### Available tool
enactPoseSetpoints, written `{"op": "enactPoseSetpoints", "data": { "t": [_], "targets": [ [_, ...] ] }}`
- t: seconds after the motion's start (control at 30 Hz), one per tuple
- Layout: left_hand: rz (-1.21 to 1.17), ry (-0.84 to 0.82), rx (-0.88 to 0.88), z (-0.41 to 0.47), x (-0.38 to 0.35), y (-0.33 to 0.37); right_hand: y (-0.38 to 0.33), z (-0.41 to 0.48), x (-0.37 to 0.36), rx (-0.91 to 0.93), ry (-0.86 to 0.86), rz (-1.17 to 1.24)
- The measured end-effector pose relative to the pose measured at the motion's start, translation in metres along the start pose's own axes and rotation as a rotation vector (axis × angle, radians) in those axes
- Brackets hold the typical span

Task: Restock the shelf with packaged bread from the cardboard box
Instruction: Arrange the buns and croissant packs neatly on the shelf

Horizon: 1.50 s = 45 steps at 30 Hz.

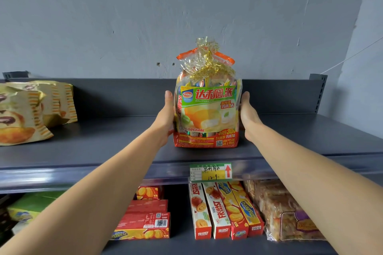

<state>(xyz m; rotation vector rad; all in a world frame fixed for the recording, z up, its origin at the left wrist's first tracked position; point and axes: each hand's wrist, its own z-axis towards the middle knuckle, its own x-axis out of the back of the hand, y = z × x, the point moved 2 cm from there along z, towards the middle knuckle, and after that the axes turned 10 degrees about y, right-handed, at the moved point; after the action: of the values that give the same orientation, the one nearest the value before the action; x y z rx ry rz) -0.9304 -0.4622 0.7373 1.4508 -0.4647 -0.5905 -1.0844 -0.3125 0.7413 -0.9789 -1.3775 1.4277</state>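
Your left hand lies flat, fingers straight, against the 9 o'clock side of the tall clear plastic bag of yellow-and-red wrapped bread, which stands upright on the dark grey metal top shelf. Your right hand presses likewise at 3 o'clock. Risk: the soft bag sits near the 6 o'clock edge. Withdraw one palm first and it will likely tip or slide off.
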Motion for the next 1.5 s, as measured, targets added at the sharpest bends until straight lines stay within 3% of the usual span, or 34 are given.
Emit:
{"op": "enactPoseSetpoints", "data": {
  "t": [0.17,0.37,0.67,0.93,1.13,1.3,1.5],
  "targets": [
    [0.205,0.129,-0.061,-0.009,0.012,-0.001,0.004,-0.008,0.010,0.045,0.072,-0.150],
    [0.343,0.093,-0.119,-0.029,0.019,-0.005,0.012,-0.025,0.022,0.126,0.109,-0.325],
    [0.851,0.049,-0.392,-0.048,0.042,-0.002,0.007,-0.082,0.040,0.334,0.206,-0.684],
    [0.976,-0.151,-0.723,-0.080,0.050,-0.006,0.026,-0.146,0.053,0.307,0.404,-0.945],
    [0.990,-0.283,-0.977,-0.119,0.040,-0.025,0.053,-0.203,0.076,0.205,0.441,-1.027],
    [1.093,-0.364,-1.038,-0.153,0.030,-0.045,0.066,-0.241,0.099,0.149,0.435,-1.093],
    [1.192,-0.458,-0.971,-0.190,0.020,-0.079,0.085,-0.286,0.121,0.118,0.414,-1.217]
  ]
}}
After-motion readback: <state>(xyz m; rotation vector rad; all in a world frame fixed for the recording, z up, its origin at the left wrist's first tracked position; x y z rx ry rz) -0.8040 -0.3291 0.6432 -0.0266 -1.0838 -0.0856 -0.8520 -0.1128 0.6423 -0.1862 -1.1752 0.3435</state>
